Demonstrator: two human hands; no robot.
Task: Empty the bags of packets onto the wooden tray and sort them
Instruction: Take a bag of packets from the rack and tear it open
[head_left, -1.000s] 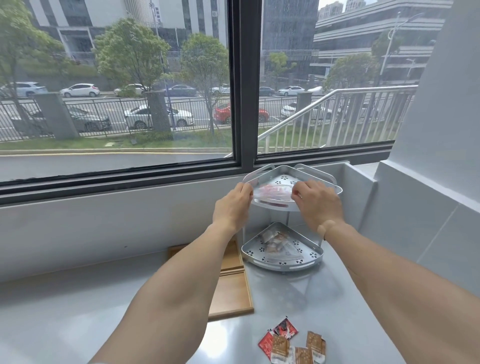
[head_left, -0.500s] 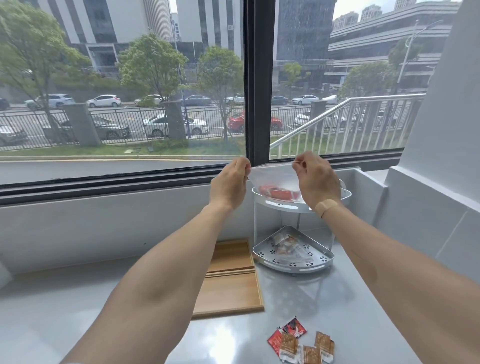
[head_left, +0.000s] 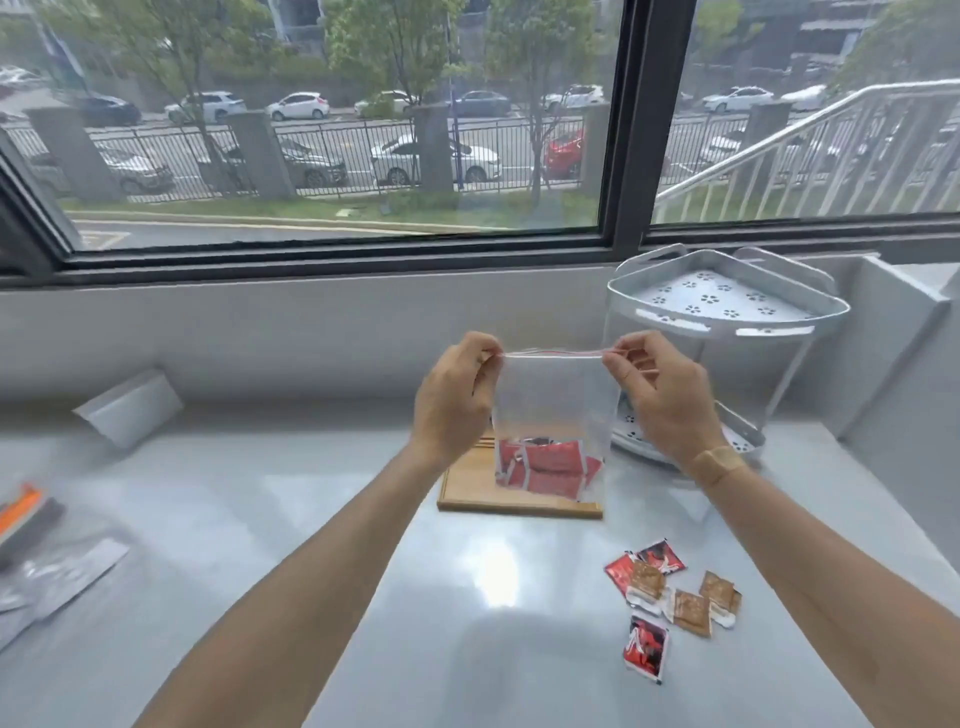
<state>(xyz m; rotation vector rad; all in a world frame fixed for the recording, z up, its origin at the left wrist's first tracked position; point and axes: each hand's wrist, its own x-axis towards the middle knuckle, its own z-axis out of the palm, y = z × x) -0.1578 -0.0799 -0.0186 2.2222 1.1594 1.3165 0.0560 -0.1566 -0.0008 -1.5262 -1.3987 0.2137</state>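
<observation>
Behind the pale grey counter (head_left: 363, 545) a wide window looks out on a street of parked cars. Over the counter, the left hand (head_left: 452, 400) and the right hand (head_left: 665, 400) each pinch a top corner of a clear zip bag (head_left: 556, 395), holding it upright and taut above the wooden tray (head_left: 467, 488). Red packets (head_left: 545, 467) sit bunched at the bottom of the bag, which hangs in front of the tray's right half. The red zip line looks closed, though the film is too clear and glare-washed to be sure.

To do this step well, I judge the thumbs should part the two lips of the seal at the middle, not tug the corners, so the film does not tear. Once open, the bag is best tipped low and centred over the tray, so that packets do not skid onto the counter.

Loose red and brown packets (head_left: 670, 597) already lie on the counter, near the tray but off it; they need gathering too. A white two-tier corner rack (head_left: 727, 312) stands just to the right.
</observation>
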